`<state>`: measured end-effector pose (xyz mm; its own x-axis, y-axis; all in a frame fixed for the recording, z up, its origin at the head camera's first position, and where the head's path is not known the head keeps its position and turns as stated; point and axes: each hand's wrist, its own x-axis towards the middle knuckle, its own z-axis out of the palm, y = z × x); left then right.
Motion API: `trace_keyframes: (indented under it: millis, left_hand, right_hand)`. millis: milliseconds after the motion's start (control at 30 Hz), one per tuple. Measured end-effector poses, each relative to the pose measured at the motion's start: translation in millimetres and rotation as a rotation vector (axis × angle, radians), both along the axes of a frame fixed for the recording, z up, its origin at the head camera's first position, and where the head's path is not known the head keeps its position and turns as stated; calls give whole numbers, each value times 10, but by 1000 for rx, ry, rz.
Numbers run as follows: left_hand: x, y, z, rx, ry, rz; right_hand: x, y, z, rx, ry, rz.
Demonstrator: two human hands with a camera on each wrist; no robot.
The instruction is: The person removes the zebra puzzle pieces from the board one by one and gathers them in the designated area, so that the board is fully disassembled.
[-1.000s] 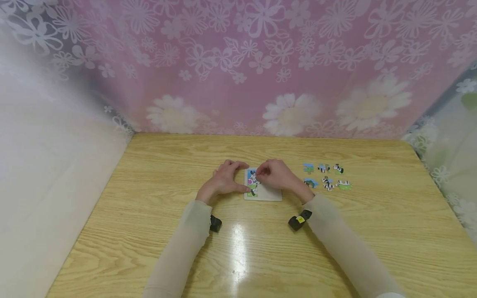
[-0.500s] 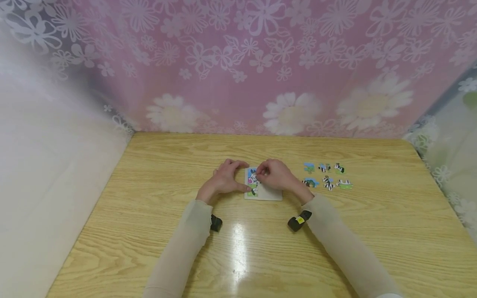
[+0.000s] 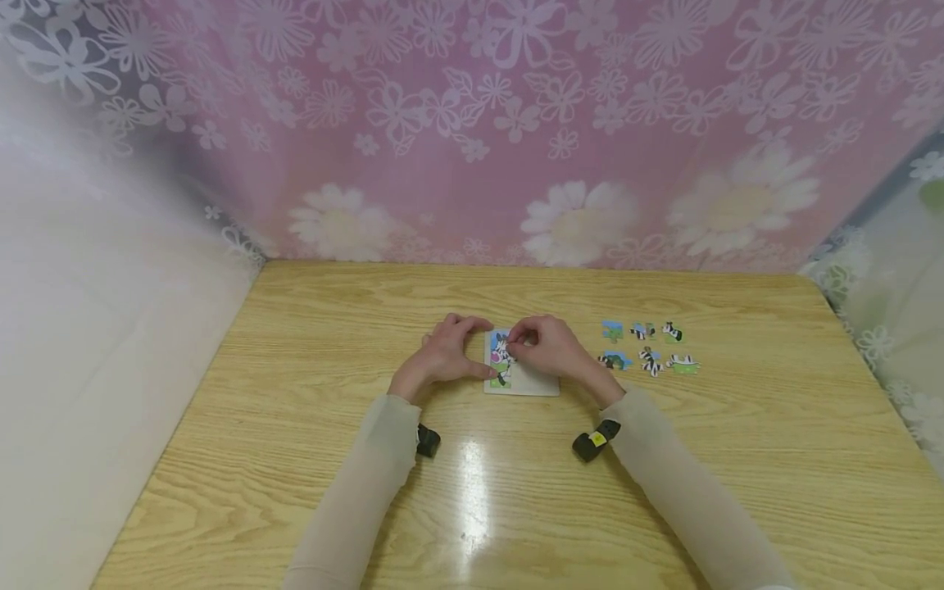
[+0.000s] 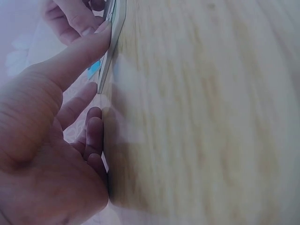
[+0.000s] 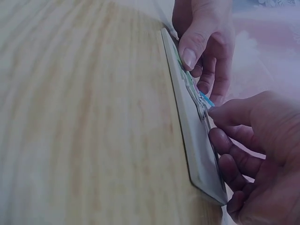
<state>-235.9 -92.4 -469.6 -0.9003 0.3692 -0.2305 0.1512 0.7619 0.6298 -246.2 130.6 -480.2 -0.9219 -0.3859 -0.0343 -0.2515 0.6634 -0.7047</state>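
Has the bare left hand [image 3: 442, 352] spread wide at the left side of a pale, flat, rectangular puzzle tray [image 3: 534, 383], thumb over the nearer part, forefinger out by the far corner; probably braced so to stop sliding. Sits flat, the tray, near the middle of a light wood-grain table [image 3: 531, 500], perhaps for easy reach by 2 hands.

Holds the bare right hand [image 3: 549, 348] narrow, thumb and forefinger seeming to pinch the edge of a thin black-and-white zebra-printed puzzle piece [image 3: 502, 347] in the tray's left part; likely a fingertip hold for fine adjustment. Cannot tell about its exact seating, with fingers partly in the way. Leaves the pale tray floor visible to the right of the printed part.

Shows, beyond the right wrist, 6 thin, colourful, printed loose puzzle pieces [image 3: 651, 362] in 2 rows of 3, picture side up, presumably for telling apart at a glance and outside the hands' working space.
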Motion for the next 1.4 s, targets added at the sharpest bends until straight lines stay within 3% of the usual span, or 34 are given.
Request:
trace_keyframes:
  millis: [333, 900, 1167, 1400]
  left_hand:
    - [5, -3, 2, 8, 0, 1]
    - [2, 5, 3, 10, -7, 3]
    - [-7, 4, -2, -7, 8, -4]
    - [20, -26, -20, -2, 27, -36]
  right_hand:
    - [28, 4, -10, -64, -22, -22]
    - [66, -43, 16, -180, -86, -127]
    - [86, 70, 103, -249, -90, -146]
    - [190, 274, 182, -288, -88, -135]
